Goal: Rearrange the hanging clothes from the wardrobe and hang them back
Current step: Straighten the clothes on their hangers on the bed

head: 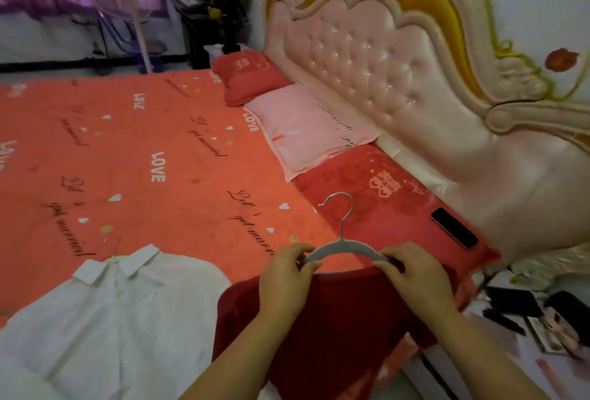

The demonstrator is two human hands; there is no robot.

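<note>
A dark red garment (335,329) lies spread on the near edge of the bed. A grey hanger (344,244) with a metal hook sits at its neckline, hook pointing away from me. My left hand (284,284) grips the hanger's left shoulder together with the red cloth. My right hand (412,275) pinches the hanger's right shoulder and the cloth there. A white collared shirt (105,313) lies flat on the bed to the left, with no hanger visible in it.
The bed has an orange sheet (143,150) printed with "LOVE". Red and pink pillows (306,131) line the padded headboard (399,57). A black phone (455,228) lies on the nearest red pillow. A cluttered bedside surface (536,316) is at right, a fan (140,25) beyond the bed.
</note>
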